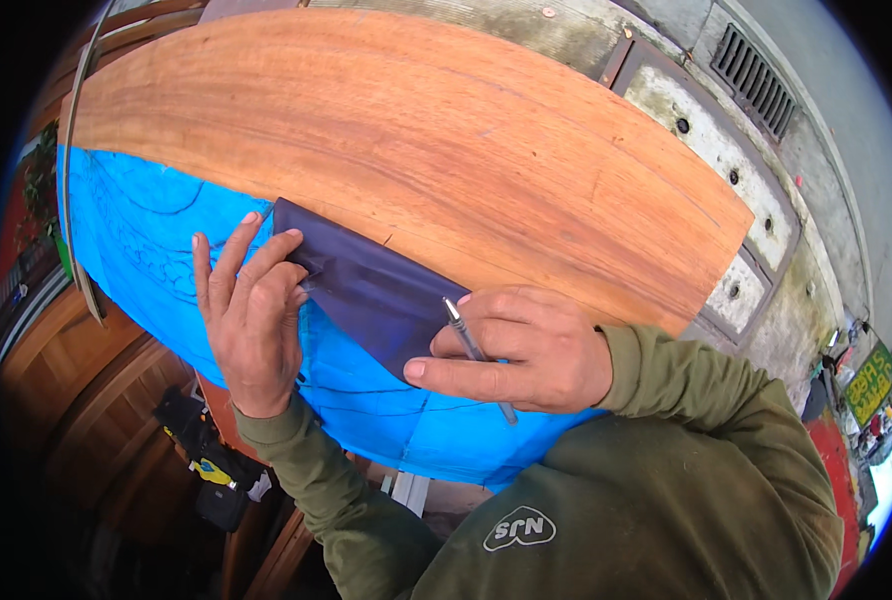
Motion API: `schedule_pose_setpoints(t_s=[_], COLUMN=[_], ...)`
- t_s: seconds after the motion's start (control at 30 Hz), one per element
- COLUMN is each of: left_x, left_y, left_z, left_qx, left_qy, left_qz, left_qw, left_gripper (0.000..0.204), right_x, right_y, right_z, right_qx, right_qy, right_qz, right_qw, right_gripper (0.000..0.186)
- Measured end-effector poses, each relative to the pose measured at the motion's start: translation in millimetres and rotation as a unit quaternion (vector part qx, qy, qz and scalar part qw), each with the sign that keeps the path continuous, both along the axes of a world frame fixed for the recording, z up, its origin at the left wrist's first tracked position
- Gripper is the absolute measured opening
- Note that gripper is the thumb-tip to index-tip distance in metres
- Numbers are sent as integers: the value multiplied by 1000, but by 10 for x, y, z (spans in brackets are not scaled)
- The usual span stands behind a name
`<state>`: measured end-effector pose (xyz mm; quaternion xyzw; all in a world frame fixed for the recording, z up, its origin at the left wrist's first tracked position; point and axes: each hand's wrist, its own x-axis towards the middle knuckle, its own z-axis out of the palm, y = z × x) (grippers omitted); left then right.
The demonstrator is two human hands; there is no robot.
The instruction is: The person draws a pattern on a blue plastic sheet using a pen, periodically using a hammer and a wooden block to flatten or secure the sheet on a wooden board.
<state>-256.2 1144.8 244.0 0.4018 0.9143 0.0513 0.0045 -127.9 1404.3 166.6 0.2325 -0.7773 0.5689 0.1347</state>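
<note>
Dark sheet (376,290) held over blue sheet (156,230) marked with curved lines, both laid on wooden board (416,130). Sheet's left edge pinched by thumb and forefinger of left hand (256,335) — other fingers spread. Pen (464,328) gripped in right hand (531,345) — tip pointed away from body, dark sheet's right edge touched by thumb.

Main sheet (366,415) on near part of board (416,130). Smaller sheet (371,285) mid-board, overlap order unclear from here; left hand (256,325) at left end, right hand (536,350) with pen (465,333) at right. Grate (753,80) beyond board, far right.
</note>
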Motion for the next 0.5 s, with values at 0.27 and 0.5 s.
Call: schedule_pose_setpoints(t_s=[0.27,0.5], left_x=[805,1314], left_y=[190,1094], left_z=[-660,-954], left_qx=[253,201], left_qy=[63,-25], left_qz=[292,293], left_qw=[920,934], left_gripper=[27,54], right_x=[-116,221], right_y=[469,924], right_z=[-226,-70], right_qx=[-185,-101], right_qy=[-235,-182], right_qz=[-231,-294], right_qw=[926,933], right_gripper=[52,46])
